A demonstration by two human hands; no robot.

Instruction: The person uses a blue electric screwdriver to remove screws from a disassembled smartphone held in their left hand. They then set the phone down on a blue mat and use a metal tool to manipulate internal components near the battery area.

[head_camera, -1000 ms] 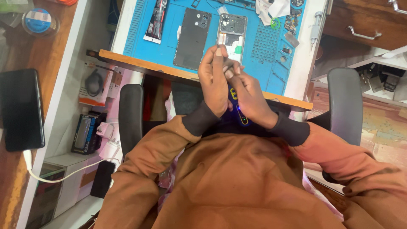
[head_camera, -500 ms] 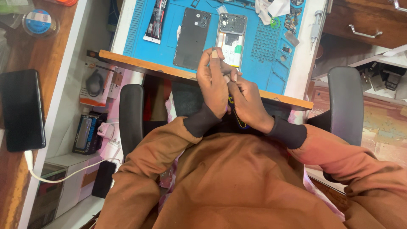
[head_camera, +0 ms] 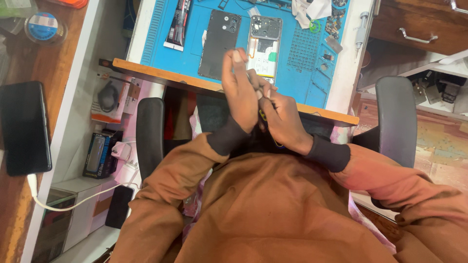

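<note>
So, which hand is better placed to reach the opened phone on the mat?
Probably left: the left hand reaches up over the opened phone, while the right hand sits lower, by the desk edge.

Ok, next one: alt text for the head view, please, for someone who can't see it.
Seen from above, a person in a brown top presses the left hand and right hand together over something small and hidden. Beyond them, a blue work mat holds an opened phone and its dark back cover.
</note>
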